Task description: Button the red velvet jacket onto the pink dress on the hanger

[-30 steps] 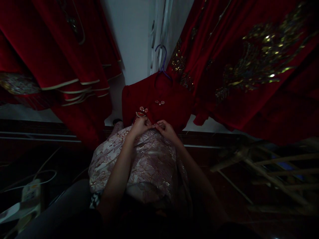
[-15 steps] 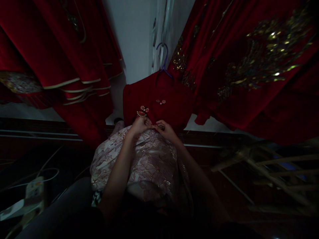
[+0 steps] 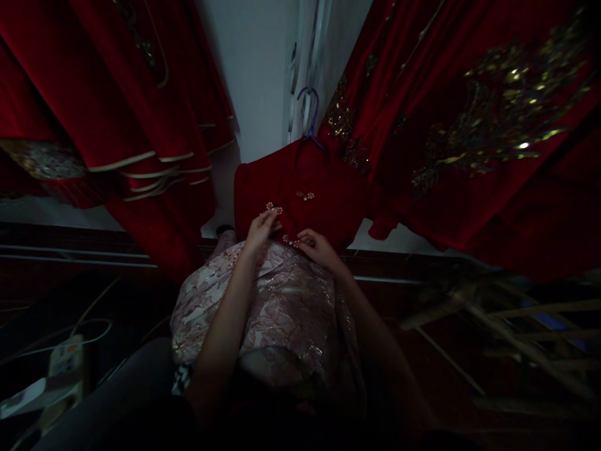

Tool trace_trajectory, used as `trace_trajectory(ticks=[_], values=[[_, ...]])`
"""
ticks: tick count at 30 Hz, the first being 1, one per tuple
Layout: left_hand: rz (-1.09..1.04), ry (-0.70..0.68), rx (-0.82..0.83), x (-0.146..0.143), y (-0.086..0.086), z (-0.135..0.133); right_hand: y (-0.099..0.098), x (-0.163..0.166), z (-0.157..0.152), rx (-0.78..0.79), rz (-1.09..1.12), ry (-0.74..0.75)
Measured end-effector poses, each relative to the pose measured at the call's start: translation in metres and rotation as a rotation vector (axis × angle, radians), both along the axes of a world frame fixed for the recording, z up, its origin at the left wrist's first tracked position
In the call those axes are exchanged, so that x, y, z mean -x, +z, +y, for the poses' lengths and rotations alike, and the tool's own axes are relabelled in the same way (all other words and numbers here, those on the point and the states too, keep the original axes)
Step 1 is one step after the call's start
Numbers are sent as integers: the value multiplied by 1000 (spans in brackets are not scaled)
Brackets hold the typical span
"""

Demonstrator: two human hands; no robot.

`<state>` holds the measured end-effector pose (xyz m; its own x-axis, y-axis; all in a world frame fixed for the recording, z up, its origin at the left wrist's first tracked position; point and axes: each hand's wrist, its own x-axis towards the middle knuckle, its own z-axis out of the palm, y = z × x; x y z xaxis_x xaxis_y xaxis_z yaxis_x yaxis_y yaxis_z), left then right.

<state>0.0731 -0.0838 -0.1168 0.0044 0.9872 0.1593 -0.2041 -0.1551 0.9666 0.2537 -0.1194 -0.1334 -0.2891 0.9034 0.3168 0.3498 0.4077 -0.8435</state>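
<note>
In the head view, a red garment (image 3: pixel 323 216) on a purple hanger (image 3: pixel 310 119) hangs in front of me, its lower part against my lap. My left hand (image 3: pixel 263 230) has its fingers closed together over the garment's left part, at a beaded flower ornament (image 3: pixel 270 206); what the fingertips hold is hidden. My right hand (image 3: pixel 318 248) pinches the right end of a second beaded flower ornament (image 3: pixel 287 239) at the garment's lower middle. Higher up, another beaded flower ornament (image 3: pixel 305 196) lies on the red cloth, apart from both hands.
Patterned pink-silver fabric (image 3: pixel 291 300) covers my lap. Red garments with pale trim (image 3: pixel 154 125) hang at left, and a red garment with gold sequins (image 3: pixel 507 119) at right. A power strip (image 3: pixel 66 363) with cables lies lower left; a wooden frame (image 3: pixel 511 338) stands lower right.
My left hand has moved up and away from the right hand to the upper left ornament, covering an orange jewelled piece. The lower ornament shows more; my right hand stays by it.
</note>
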Motion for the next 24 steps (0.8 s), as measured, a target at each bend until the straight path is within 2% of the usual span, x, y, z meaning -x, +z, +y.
trace_trajectory(ticks=[2,5,8,10,16,24], values=[[-16,-36,40,2,0,0,0,4,-2,9,-7,11],[218,-177,30,12,-4,-1,-4,7,-4,12,-1,2],[520,-314,-195,22,-9,-2,-7,6,0,12,19,0],[636,-372,-335,27,-12,-2,-9,4,3,15,42,1],[901,-190,-441,24,-17,3,-13,0,8,5,58,-15],[948,-145,-328,11,-3,-6,-8,-4,8,-30,57,-54]])
